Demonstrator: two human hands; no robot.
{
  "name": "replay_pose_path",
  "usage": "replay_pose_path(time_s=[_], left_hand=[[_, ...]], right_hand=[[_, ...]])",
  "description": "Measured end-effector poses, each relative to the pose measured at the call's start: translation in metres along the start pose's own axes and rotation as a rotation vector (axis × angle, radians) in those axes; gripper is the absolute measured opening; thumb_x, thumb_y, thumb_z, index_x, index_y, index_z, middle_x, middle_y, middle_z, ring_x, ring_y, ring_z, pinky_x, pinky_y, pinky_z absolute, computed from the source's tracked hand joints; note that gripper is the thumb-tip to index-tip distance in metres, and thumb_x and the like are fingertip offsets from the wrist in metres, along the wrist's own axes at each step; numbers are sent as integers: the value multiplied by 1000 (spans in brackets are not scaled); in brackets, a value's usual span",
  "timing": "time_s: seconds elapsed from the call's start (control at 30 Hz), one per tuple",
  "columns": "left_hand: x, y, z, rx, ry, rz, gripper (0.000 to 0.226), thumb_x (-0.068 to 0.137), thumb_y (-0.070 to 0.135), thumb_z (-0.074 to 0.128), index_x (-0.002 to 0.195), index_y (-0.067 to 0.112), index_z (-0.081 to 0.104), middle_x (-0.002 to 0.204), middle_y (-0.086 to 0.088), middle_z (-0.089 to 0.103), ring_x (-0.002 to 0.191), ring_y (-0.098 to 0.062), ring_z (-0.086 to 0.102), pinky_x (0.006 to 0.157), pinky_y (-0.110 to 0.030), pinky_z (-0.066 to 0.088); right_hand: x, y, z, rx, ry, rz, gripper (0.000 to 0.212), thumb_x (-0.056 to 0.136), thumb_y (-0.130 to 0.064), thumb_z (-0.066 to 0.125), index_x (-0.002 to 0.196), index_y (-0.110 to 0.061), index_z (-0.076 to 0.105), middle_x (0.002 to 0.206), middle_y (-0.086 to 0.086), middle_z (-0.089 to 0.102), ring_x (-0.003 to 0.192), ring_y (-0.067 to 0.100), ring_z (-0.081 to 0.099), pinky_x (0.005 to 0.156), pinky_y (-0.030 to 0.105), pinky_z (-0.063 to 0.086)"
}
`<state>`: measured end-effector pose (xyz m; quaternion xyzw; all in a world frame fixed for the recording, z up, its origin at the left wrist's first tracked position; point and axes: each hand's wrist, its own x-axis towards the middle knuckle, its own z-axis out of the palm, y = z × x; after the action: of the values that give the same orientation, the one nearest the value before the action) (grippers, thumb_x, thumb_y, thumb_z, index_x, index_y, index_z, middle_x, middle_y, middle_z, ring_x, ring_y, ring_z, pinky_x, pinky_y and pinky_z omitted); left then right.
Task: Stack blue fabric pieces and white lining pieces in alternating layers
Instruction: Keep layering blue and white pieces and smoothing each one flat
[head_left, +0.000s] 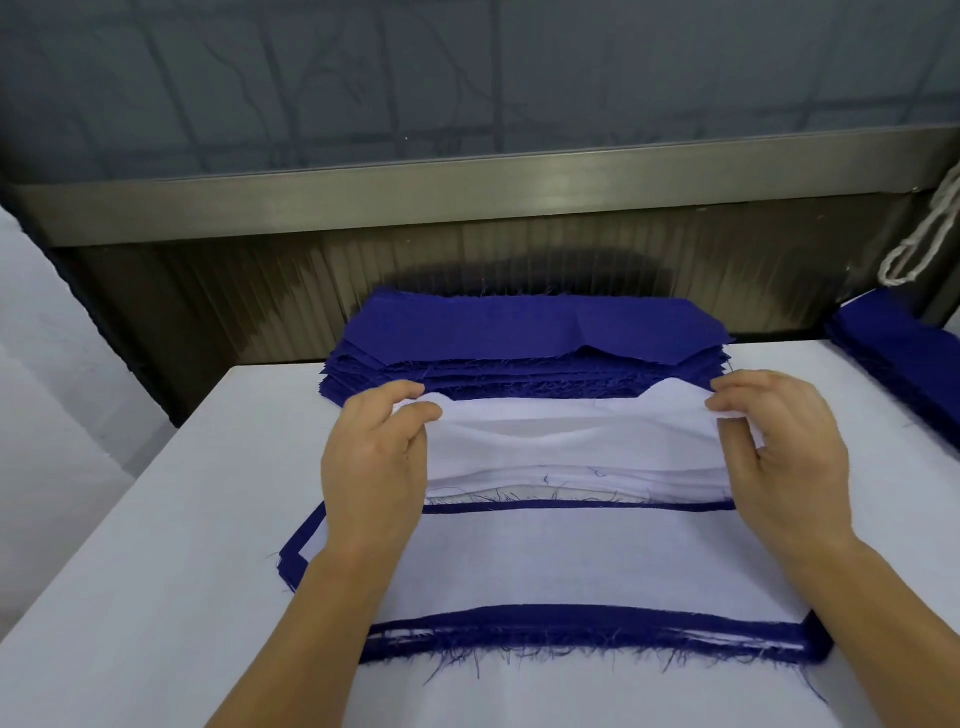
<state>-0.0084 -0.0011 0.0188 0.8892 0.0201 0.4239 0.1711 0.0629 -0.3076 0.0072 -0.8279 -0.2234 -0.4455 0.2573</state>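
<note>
A pile of white lining pieces (571, 457) lies in the middle of the table. My left hand (379, 457) pinches the left end of its top piece, and my right hand (784, 452) pinches the right end, so the piece is lifted slightly off the pile. Behind it sits a stack of blue fabric pieces (535, 332) with frayed edges. Nearest to me lies the layered stack (597, 561), white lining on top with blue fabric edges showing around it.
The white table (171, 571) runs out to the left and front. Another stack of blue pieces (904, 358) sits at the right edge. A dark metal ledge (467, 197) stands behind the table, and a white cord (919, 244) hangs at the far right.
</note>
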Motion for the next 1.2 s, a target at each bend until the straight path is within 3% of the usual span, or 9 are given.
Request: replay_pose_path(time_s=[0.1,0.17,0.33,0.5,0.6,0.7,0.9,1.03,1.2], left_hand=[[2,2,-10,-44,37,51,18,84,-6,64,91,8,73,102,-4,67,95,-19,56,82,-19,40],[4,3,-21,-125,13,22,17,86,0,58,89,12,70,94,6,63,90,-7,51,82,-9,37],[5,1,-51,-341,-94,-142,27,86,9,55,80,34,61,80,22,61,85,3,55,69,-4,44],[2,-18,-69,-505,-516,-328,37,84,-2,56,81,32,70,83,14,69,75,2,62,64,-4,44],[-2,-28,-64,-402,-858,-344,35,88,6,61,82,39,71,88,19,70,80,3,64,69,-7,46],[-7,-28,-51,-210,-741,-330,33,87,11,64,79,43,65,83,26,66,84,12,57,68,0,39],[-3,-18,-56,-211,-245,-112,33,83,-1,66,85,31,66,96,22,59,98,7,54,77,3,38],[-19,-29,-67,-228,-402,32,45,70,-18,70,81,25,72,96,21,57,96,4,51,79,-5,39],[-47,-34,-66,-177,-676,111,43,66,-10,64,85,27,70,90,24,58,90,0,48,77,-22,42]], right_hand=[[3,-4,-12,21,3,-10,17,86,9,51,91,4,67,95,16,66,92,30,59,88,34,44],[6,-10,-24,86,-37,32,17,91,0,49,95,1,65,95,9,63,91,15,55,90,16,42],[14,-15,-47,336,-229,276,7,90,-31,66,91,-37,65,94,-25,66,90,-12,57,76,-4,36],[19,6,-53,652,-832,580,29,72,-39,72,100,-33,72,95,-7,75,83,13,72,71,21,55],[15,7,-46,524,-1073,576,20,86,-18,70,90,-38,73,90,-10,75,80,9,71,67,14,52],[11,5,-39,387,-972,543,25,88,-18,68,82,-42,70,86,-19,72,75,0,66,62,8,46],[7,-8,-47,225,-266,239,15,91,-18,60,90,-33,62,97,-24,63,89,-10,57,67,3,42],[-23,-1,-56,188,-383,-112,29,97,-31,44,87,-13,66,103,-6,64,106,6,55,91,15,40],[-55,6,-61,139,-626,-185,21,84,-19,45,84,-18,66,103,-14,62,103,9,54,98,19,35]])
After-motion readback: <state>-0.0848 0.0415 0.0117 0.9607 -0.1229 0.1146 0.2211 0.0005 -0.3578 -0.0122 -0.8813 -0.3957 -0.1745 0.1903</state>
